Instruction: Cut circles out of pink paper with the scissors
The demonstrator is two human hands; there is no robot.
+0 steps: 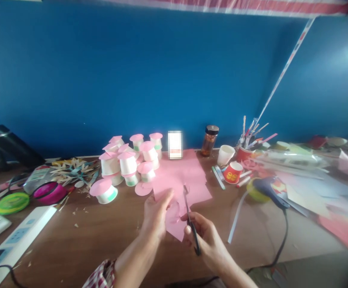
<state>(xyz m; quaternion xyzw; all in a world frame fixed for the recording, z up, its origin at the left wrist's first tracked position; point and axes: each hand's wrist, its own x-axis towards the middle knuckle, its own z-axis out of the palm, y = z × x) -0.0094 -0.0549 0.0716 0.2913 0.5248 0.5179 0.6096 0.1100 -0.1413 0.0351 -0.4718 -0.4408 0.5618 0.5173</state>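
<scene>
My left hand [156, 214] is closed on a sheet of pink paper [174, 224], its thumb lying on top. In my right hand [202, 234] is a pair of scissors [193, 228] with dark handles, the blades pointing away from me over the paper. The blades are too blurred to tell how far apart they are. Further pink sheets [188, 170] lie flat just beyond both hands. Left of them stand several white paper cups [128, 163] with pink paper on top, some stacked. A pink paper disc [143, 189] lies beside the nearest cups.
At the right are a jar with a dark lid [210, 141], a white cup [225, 155], a red cup [233, 173] and a dark-blue tool [271, 192] with a cord. A power strip [24, 234], green tape case [12, 203] and wooden sticks [73, 174] lie left.
</scene>
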